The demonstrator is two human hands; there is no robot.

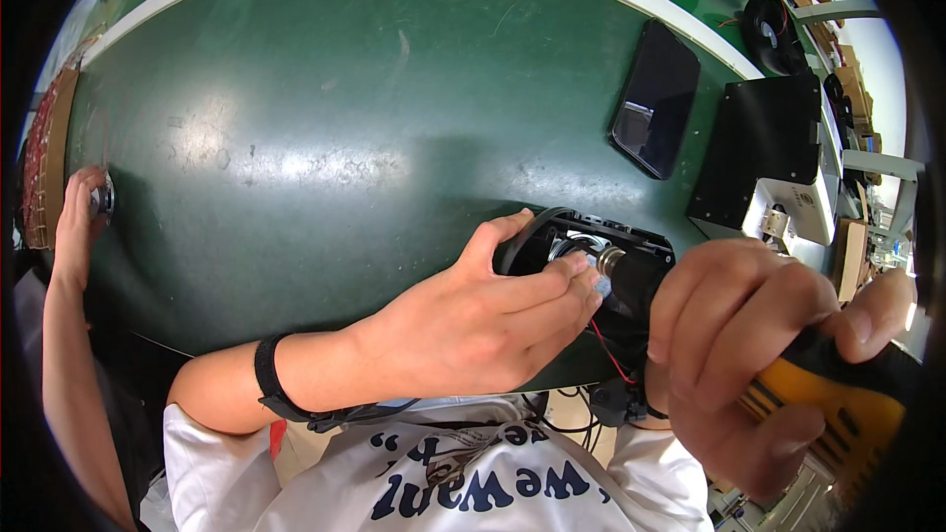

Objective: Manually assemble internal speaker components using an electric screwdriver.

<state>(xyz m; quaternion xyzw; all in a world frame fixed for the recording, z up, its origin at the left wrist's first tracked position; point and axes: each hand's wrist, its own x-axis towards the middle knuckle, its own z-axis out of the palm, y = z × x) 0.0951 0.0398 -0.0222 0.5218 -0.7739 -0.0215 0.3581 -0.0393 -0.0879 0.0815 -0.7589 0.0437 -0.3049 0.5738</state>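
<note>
My left hand (pixel 473 325) is closed around a black plastic housing (pixel 524 248), its fingertips pressing on a shiny round part (pixel 587 242) inside it. A thin red wire (pixel 611 350) hangs below the housing. My right hand (pixel 739 335) grips a yellow and black electric screwdriver (pixel 838 404). Its metal nose points left into the housing, close to my left fingertips. The bit's very tip is hard to make out there.
A black phone (pixel 658 103) lies at the far right of the green table (pixel 325 69). Beyond my right hand stands a black and white box-shaped device (pixel 764 153). At the left, another person's hand (pixel 81 212) touches a round metallic part (pixel 104 199) beside a cardboard box (pixel 54 163).
</note>
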